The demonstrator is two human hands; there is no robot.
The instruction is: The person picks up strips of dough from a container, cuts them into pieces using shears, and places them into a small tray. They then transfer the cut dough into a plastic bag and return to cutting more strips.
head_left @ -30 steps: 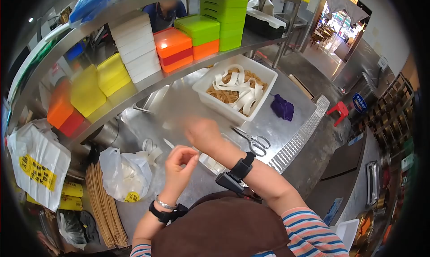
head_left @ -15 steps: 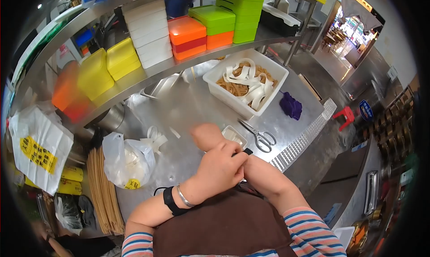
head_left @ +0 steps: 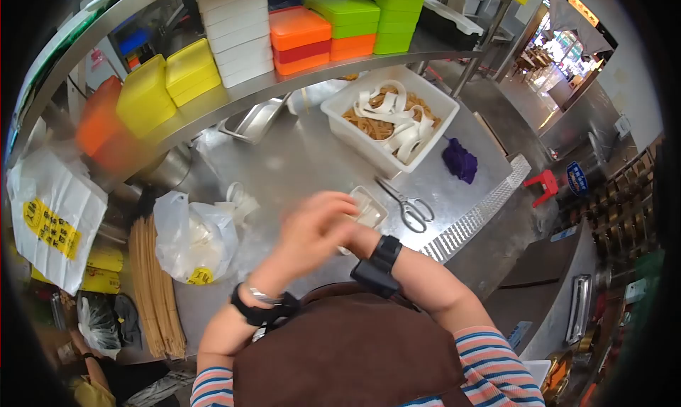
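Note:
My left hand (head_left: 312,230) is blurred with motion, its fingers loosely curled, and it lies over my right hand just in front of my brown apron. My right hand is almost fully hidden under it; only the wrist with its black strapped device (head_left: 377,265) shows. I cannot tell whether either hand holds anything. A small white tray (head_left: 369,210) sits on the steel counter (head_left: 298,162) right behind the hands. Scissors (head_left: 409,209) lie just to the right of it.
A white tub of noodles and white strips (head_left: 390,127) stands at the back right with a purple cloth (head_left: 460,160) beside it. A white plastic bag (head_left: 193,244) and bamboo skewers (head_left: 152,293) lie on the left. Coloured lidded boxes (head_left: 301,37) fill the shelf above.
My left hand went from beside my right wrist to gripping it, and now sits over my right hand. Both hands have drawn closer to my body, and the view has tilted.

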